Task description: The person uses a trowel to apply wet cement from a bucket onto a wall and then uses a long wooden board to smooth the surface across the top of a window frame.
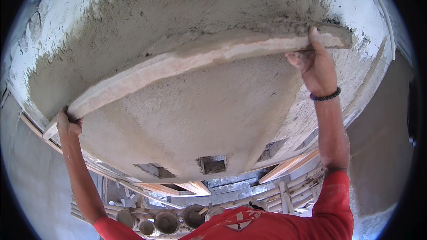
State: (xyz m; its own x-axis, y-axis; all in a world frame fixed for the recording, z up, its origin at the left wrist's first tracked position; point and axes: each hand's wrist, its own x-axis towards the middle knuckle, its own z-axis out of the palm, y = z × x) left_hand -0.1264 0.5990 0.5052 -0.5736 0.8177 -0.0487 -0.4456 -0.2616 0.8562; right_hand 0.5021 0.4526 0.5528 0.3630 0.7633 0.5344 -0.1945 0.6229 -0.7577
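A long pale straightedge board (178, 64), smeared with mortar, lies against a freshly plastered wall (213, 102). My left hand (69, 123) grips it near its left end, fingers wrapped round the edge. Toward the right end, my right hand (316, 64) holds it with the thumb on the front face and the fingers curled at the lower edge. Wet grey mortar (284, 24) is heaped along the board's upper edge on the right. Above the board the plaster is rough and dark; below it, the surface looks smoother.
Several buckets (167, 222) stand on a pole scaffold (289, 198) below me. Recessed box openings (212, 164) sit low in the wall. Wooden frames (191, 188) project beneath its lower edge. A pale pipe (386, 15) runs down the far right.
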